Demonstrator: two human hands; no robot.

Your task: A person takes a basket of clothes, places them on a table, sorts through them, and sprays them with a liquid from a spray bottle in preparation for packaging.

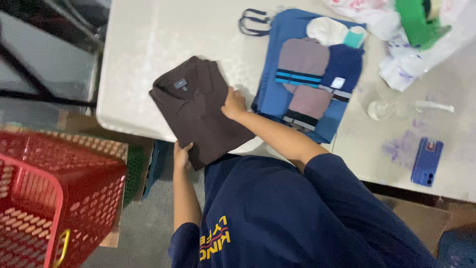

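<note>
White table (pixel 144 54), folded brown shirt (pixel 198 111) at its edge, left hand (pixel 181 155) gripping its near corner, right hand (pixel 233 104) fingers pressed flat on top

Bare desk (pixel 144 44) lies open from nine to twelve o'clock of the folded brown shirt (pixel 198 111), room enough for a hand to pass. At three o'clock the blue bag (pixel 277 94) stacked with folded clothes (pixel 317 74) sits just beside it, leaving a narrow gap. Crumpled plastic (pixel 421 54), what looks like a clear glass (pixel 381 110) and a blue phone (pixel 426 161) crowd the right. A red basket (pixel 54 198) blocks the floor at eight o'clock.
</note>
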